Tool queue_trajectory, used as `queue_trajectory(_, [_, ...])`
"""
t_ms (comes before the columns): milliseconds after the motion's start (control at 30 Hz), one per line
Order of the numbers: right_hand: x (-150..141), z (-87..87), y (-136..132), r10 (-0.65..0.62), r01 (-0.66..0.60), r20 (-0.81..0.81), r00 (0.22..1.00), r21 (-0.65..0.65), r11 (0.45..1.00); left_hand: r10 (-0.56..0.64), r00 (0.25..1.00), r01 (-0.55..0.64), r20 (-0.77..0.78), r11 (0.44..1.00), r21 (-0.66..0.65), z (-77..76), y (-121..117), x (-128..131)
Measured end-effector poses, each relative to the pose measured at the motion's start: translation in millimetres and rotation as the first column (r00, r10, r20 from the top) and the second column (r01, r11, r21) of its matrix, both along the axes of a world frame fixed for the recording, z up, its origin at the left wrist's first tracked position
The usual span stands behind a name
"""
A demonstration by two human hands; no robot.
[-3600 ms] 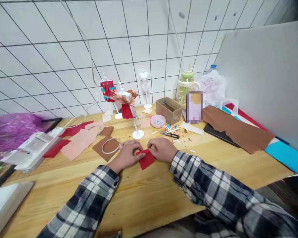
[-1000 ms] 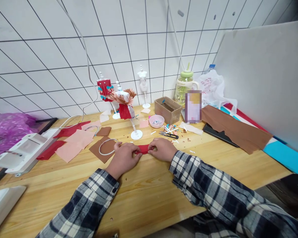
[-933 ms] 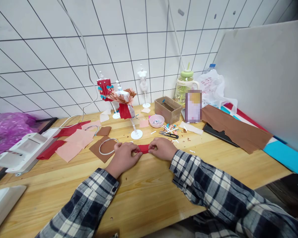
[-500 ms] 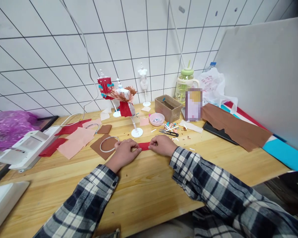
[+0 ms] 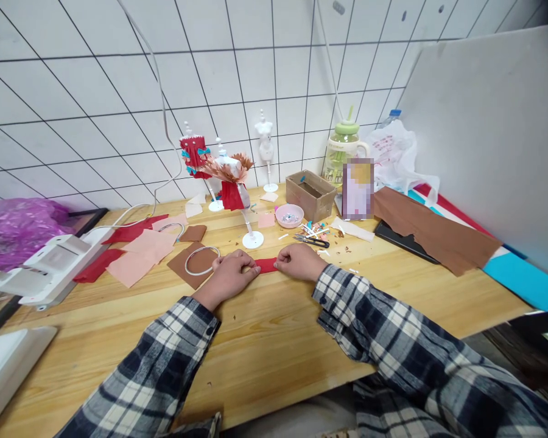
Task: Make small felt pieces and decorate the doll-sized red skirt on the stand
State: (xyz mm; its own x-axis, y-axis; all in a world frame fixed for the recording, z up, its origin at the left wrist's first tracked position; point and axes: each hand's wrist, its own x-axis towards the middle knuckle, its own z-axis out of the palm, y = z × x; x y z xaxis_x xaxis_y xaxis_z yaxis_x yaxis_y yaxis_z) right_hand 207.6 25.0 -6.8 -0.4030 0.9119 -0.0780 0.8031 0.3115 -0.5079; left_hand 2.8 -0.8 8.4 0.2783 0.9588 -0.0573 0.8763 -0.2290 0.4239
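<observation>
A narrow red paper strip (image 5: 267,265) lies on the wooden table between my hands. My left hand (image 5: 232,275) pinches its left end, and my right hand (image 5: 298,262) pinches the right end. Fingers cover both ends of the strip. Just left of my left hand, a silver ring (image 5: 188,261) rests on a square brown sheet (image 5: 177,268). Beyond the strip stands a small white mannequin (image 5: 252,239) with a red skirt and a pink-brown ruffled collar. Black-handled thread snips (image 5: 315,241) lie past my right hand.
Paper scraps surround a pink bowl (image 5: 289,216) of sequins beside a cardboard box (image 5: 311,196). Pink sheets (image 5: 139,255) and a white power strip (image 5: 61,267) are at left. A green-lidded jug (image 5: 342,152), a blurred phone-like panel (image 5: 358,188) and a brown sheet (image 5: 442,231) occupy the right.
The view has shifted slightly. Both hands keep their pinch on the red strip, with hardly any movement; the things on the table stay where they were.
</observation>
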Motion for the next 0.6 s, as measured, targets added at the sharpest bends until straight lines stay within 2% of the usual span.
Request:
queue_trajectory(200, [-3.2,6.0,2.8,0.006,-0.005,0.092,0.996,-0.002,1.000,0.027,0.998,-0.023,-0.054,0.998,0.063,1.6,-4.0,3.2])
queue_trajectory(333, [-4.9,8.0,4.4,0.002,-0.001,0.133,0.991,-0.011,1.000,0.053,0.995,-0.046,-0.082,0.995,0.088,-2.7,-3.5,3.4])
queue_trajectory(600, [-7.5,3.6,3.7,-0.014,0.014,0.126,0.992,-0.004,1.000,0.147,0.987,-0.138,-0.071,0.984,0.115,-12.6,3.3,7.6])
